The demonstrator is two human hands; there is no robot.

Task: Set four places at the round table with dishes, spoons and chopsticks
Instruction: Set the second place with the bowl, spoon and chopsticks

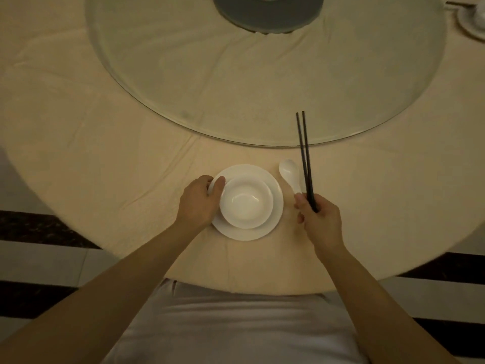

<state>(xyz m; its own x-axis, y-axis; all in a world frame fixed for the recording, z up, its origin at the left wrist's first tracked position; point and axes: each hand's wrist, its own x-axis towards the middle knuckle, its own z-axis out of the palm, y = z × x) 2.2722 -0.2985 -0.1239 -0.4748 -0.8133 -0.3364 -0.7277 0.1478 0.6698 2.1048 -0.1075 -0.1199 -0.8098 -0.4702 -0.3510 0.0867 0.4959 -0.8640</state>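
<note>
A white bowl (246,202) sits on a white plate (273,185) near the front edge of the round table (118,166), which is covered in beige cloth. My left hand (200,199) grips the plate's left rim, thumb over the edge. To the plate's right lies a white spoon (290,173), bowl end pointing away from me. My right hand (319,218) holds a pair of black chopsticks (304,153) by their near ends, right of the spoon; their tips reach over the edge of the glass turntable.
A large glass turntable (183,74) fills the table's middle, with a dark round base (267,14) at its centre. Another white dish (472,19) with dark chopsticks stands at the far right. Dark and light striped floor shows beyond the table's edge.
</note>
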